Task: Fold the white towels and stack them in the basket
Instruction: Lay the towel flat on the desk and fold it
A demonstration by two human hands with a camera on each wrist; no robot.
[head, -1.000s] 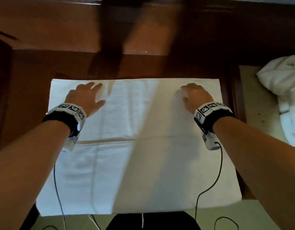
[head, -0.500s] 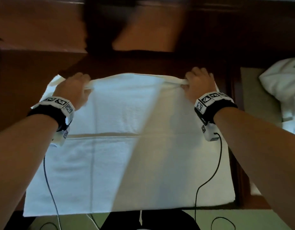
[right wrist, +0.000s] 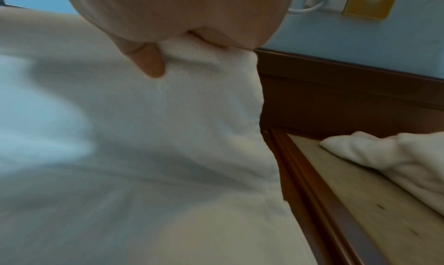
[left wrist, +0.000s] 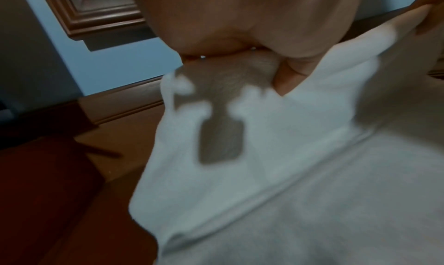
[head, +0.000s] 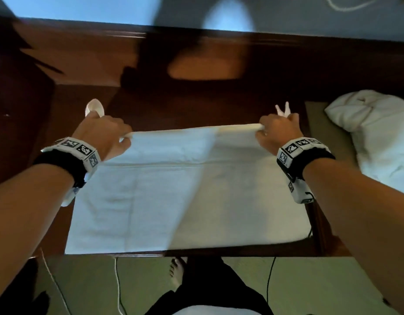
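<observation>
A white towel (head: 185, 196) lies spread on the dark wooden table (head: 196, 105), its far edge lifted off the wood. My left hand (head: 105, 133) grips the far left corner, and a bit of cloth sticks out past the knuckles. At the far right corner my right hand (head: 277, 130) grips the towel the same way. The left wrist view shows the towel (left wrist: 276, 174) hanging from curled fingers. The right wrist view has the towel (right wrist: 168, 136) bunched under the thumb. No basket is in view.
A heap of unfolded white towels (head: 378, 137) lies on a lighter surface to the right, also seen in the right wrist view as a crumpled pile (right wrist: 384, 155). Cables (head: 268, 280) hang below the table's near edge. A blue wall (head: 83, 7) runs behind the table.
Both hands went from resting flat on the towel to gripping its far corners. They have lifted the far edge and drawn it toward me.
</observation>
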